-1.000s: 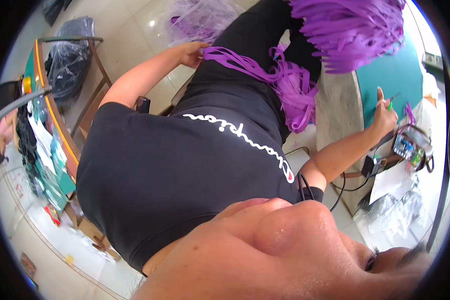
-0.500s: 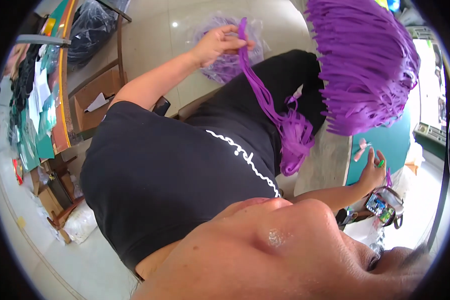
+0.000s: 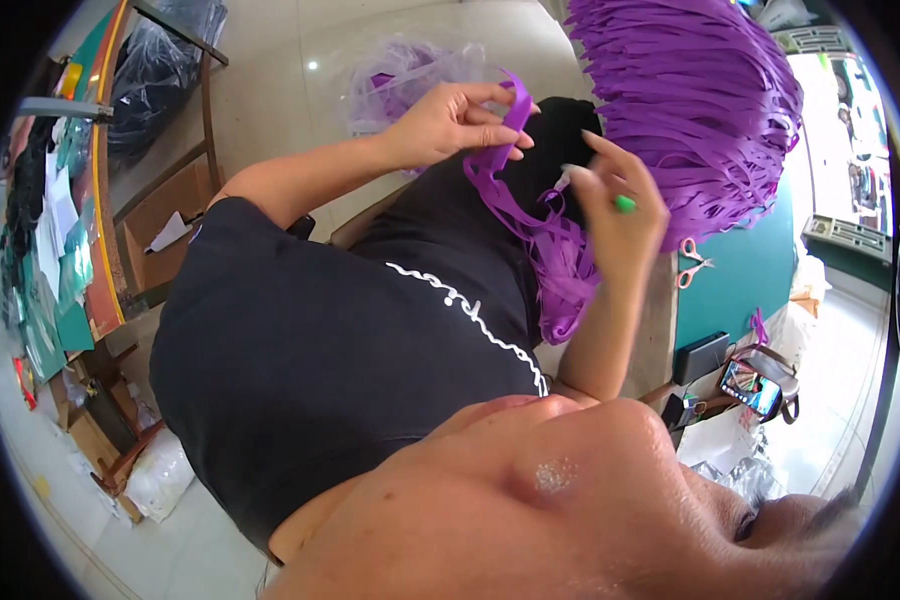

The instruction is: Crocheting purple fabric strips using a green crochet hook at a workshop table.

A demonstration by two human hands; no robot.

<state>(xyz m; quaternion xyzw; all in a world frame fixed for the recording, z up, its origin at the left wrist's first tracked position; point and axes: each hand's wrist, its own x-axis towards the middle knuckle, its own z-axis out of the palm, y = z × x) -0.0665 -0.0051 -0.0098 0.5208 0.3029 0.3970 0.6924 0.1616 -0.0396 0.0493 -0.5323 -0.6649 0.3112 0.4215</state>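
My left hand [image 3: 460,125] is closed on a purple ribbon [image 3: 518,105], pinched between thumb and fingers so that it curves in a loop. From there the ribbon runs down to a loose purple bundle [image 3: 565,265] lying on my lap. Just right of it, my right hand [image 3: 620,200] is raised with fingers apart and nothing visible in its grasp. A small green piece [image 3: 625,204] shows on one of its fingers. A pair of scissors [image 3: 688,268] with pink handles lies on the green tabletop [image 3: 735,280] to the right.
A large mass of purple ribbon strips [image 3: 695,110] fills the far right. On the floor, a clear plastic bag [image 3: 420,70] holds more purple material. A phone [image 3: 750,388] and a black box [image 3: 702,357] are at the near right. Another cluttered table [image 3: 65,220] stands left.
My right hand has come away from the table beside the scissors and risen toward my left hand. My left hand still holds the ribbon, now bent into a tighter loop.
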